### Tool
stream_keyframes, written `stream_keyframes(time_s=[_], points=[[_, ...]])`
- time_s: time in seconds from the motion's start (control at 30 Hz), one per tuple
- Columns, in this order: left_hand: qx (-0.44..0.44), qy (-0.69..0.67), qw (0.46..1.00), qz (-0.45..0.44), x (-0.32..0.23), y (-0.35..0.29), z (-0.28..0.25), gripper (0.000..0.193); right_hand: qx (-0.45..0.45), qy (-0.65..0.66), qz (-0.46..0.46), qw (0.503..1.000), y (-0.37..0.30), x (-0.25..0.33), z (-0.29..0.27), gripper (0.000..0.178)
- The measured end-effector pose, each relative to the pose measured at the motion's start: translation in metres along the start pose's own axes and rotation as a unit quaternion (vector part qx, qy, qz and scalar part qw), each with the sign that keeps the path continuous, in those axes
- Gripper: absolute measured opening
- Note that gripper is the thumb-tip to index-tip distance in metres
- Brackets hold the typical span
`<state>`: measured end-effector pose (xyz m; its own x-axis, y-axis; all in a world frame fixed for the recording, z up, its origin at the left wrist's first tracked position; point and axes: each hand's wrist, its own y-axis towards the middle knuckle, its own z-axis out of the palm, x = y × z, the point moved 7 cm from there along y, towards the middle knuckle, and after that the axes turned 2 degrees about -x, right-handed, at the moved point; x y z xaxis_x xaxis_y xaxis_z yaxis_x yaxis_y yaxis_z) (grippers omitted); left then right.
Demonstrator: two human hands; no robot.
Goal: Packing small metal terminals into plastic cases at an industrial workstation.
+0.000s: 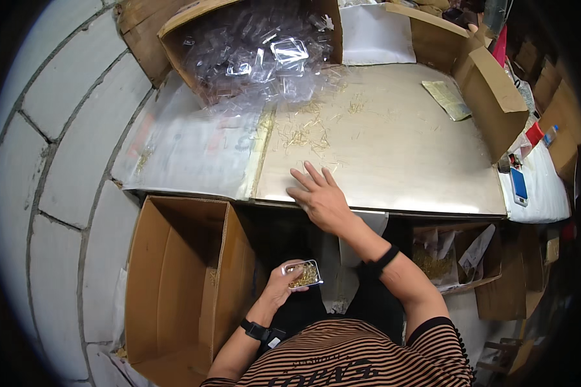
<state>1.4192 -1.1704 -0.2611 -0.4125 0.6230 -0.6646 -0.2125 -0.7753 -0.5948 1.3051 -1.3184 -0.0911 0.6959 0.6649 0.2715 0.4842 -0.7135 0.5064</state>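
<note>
My left hand is low in front of my body, closed round a small clear plastic box. Small gold-coloured wire pieces lie in the box, and my thumb reaches over its rim. My right hand is stretched out over the front edge of the table, fingers spread and holding nothing. Just beyond its fingertips, loose gold wire pieces are scattered on the tabletop. Their exact shape is too small to make out. A heap of clear plastic boxes spills from a tipped carton at the far left.
A tall cardboard box with its top open stands left of my legs. Under the table at right, another carton holds gold pieces and paper. Cardboard walls border the table's right side, near a blue-faced device. A block wall rises at left.
</note>
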Motion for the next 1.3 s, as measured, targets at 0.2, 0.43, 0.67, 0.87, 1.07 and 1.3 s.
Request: stream_keyframes(time_s=[0.2,0.43,0.67,0.87,1.07,1.3], points=[[0.062,-0.066,0.995,-0.037,0.037,0.022,-0.007,0.038,0.018,-0.026,0.121,0.992,-0.007,-0.074,-0.006,0.031],[0.109,-0.039,0.989,-0.092,0.07,0.05,0.018,0.045,-0.062,0.301,0.306,0.901,-0.06,-0.138,-0.071,0.032],[0.115,-0.032,0.986,-0.116,0.092,0.074,0.051,0.043,0.077,0.003,0.156,0.985,-0.032,-0.066,-0.022,0.039],[0.148,-0.032,0.983,-0.107,0.084,0.071,0.076,0.042,0.028,-0.02,0.129,0.991,-0.064,-0.046,-0.037,0.03],[0.168,-0.028,0.979,-0.111,0.087,0.071,0.092,0.041,0.021,0.058,0.091,0.994,-0.116,-0.013,-0.073,0.035],[0.172,-0.048,0.976,-0.124,0.071,0.054,0.081,0.049,-0.022,0.194,0.24,0.951,-0.187,-0.029,-0.099,0.046]])
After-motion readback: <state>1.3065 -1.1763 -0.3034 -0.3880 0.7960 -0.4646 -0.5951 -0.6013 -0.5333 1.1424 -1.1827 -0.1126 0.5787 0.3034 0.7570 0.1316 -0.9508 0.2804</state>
